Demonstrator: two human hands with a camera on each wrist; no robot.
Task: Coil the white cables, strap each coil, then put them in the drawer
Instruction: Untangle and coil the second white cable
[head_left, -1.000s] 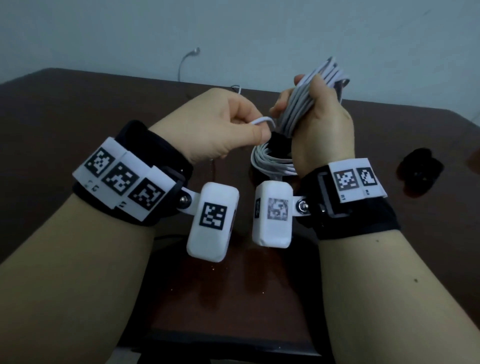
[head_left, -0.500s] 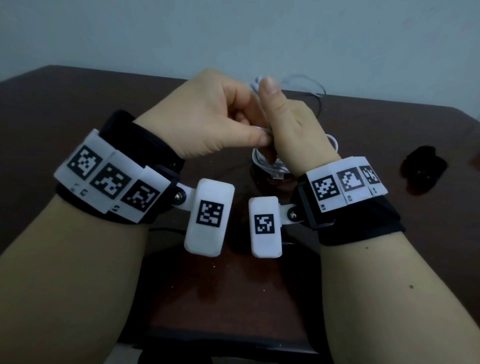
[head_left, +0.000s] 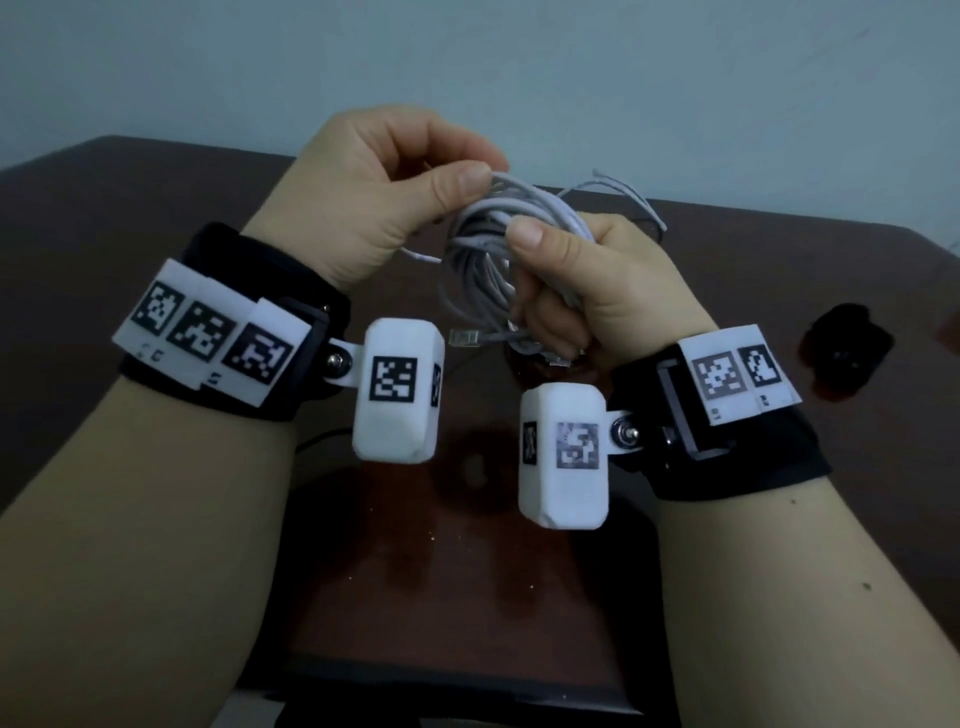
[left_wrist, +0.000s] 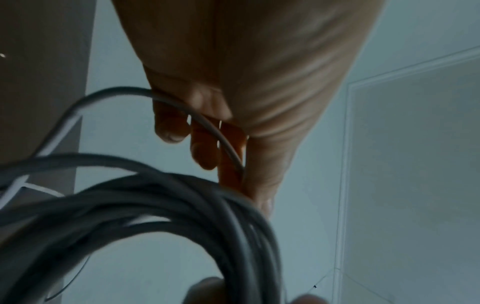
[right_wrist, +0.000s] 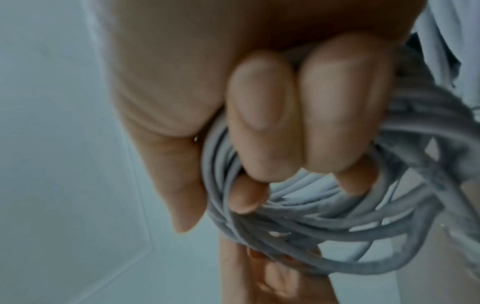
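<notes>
A grey-white cable coil hangs in the air between both hands, above the dark brown table. My right hand grips the coil's right side, fingers curled through the loops. My left hand pinches the coil's top strands between thumb and fingers. In the left wrist view one strand crosses the fingers, with the coil in shadow below. A clear plug sticks out at the coil's bottom. A frayed cable end trails behind. No drawer is in view.
A small black object lies on the table at the right. A thin white strand pokes out under my left hand. The table's front edge is near my forearms, and a pale wall rises behind.
The right hand held the bundle upright, dropped it low against the left hand, and now holds it as a round coil. The left hand moved from a thin white end to the coil's top.
</notes>
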